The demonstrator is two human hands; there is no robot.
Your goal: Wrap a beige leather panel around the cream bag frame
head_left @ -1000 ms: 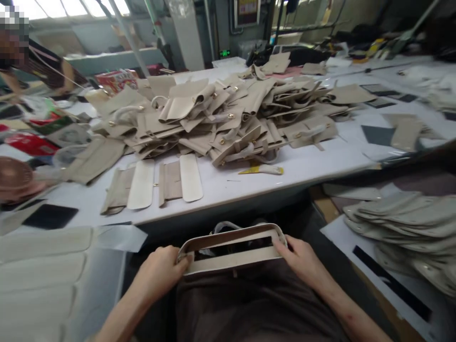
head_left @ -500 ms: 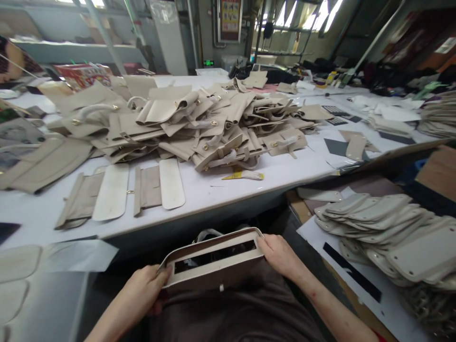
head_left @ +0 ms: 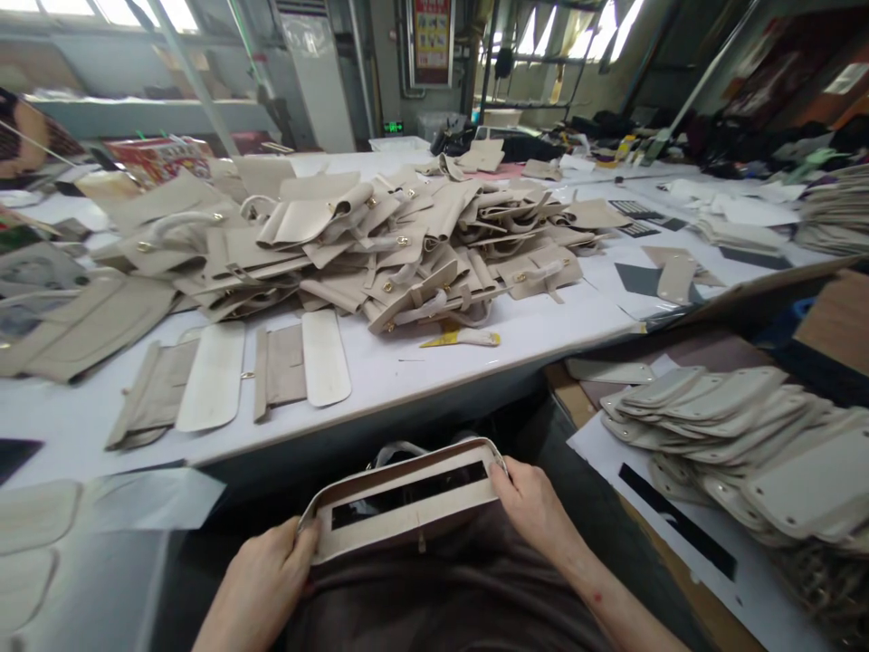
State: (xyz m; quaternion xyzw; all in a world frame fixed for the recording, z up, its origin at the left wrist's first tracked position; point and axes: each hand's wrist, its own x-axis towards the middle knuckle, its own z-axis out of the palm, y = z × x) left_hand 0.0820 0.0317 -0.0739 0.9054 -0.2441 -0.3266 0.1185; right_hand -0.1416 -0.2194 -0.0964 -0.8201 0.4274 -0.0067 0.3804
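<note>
A beige bag piece (head_left: 407, 522) with a long rectangular opening is held low in front of my body, over dark cloth. My left hand (head_left: 275, 566) grips its left end, thumb on the near side and fingers wrapped round the edge. At the right end, my right hand (head_left: 533, 503) pinches the corner between thumb and fingers. A handle (head_left: 399, 449) shows behind the far rim. From the near edge hangs a small light tab (head_left: 422, 541). Dark material is visible through the opening.
On the white table (head_left: 380, 407) lie a heap of beige bag parts (head_left: 400, 226), two folded pieces with white flaps (head_left: 326, 359) and a yellow-tipped tool (head_left: 462, 338). Stacked oval panels (head_left: 801, 471) are at the right. A person's arm (head_left: 31, 136) shows at far left.
The bag piece has tilted slightly, and the small tab at its near edge now hangs longer. My left hand has moved slightly down. Both hands keep their grip.
</note>
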